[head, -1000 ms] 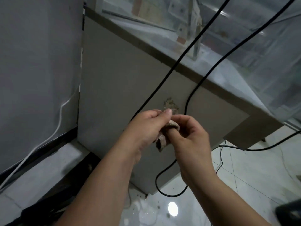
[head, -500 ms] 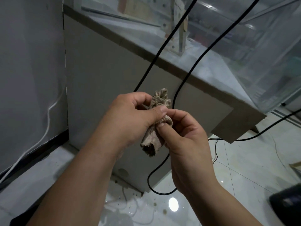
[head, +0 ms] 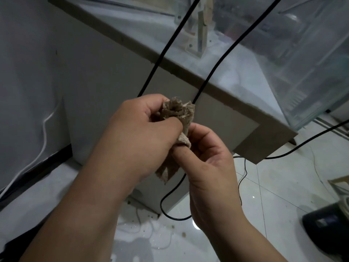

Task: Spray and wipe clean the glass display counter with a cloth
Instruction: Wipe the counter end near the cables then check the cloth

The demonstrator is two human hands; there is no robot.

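A: In front of the counter's end panel, from the head camera, what are the hands doing?

B: Both are on the cloth. The left hand has its fingers curled round the upper bunch, thumb pressed over it. The right hand pinches the lower fold between thumb and forefinger. The cloth is a small brownish wad held in mid-air, touching no surface.

A: And the glass display counter?

B: Up and to the right, beyond the hands, and its glass looks hazy. Two black cables hang across the grey base, between the hands and the glass.

A: Which step would you call this?

B: Readying the cloth, I'd judge, by bunching or refolding it. No wiping is under way, and nothing to spray with shows.

A: The next move?

B: One hand has to take the wad alone, carry it up past those cables and press a flat face to the pane — snagging a cable is the risk
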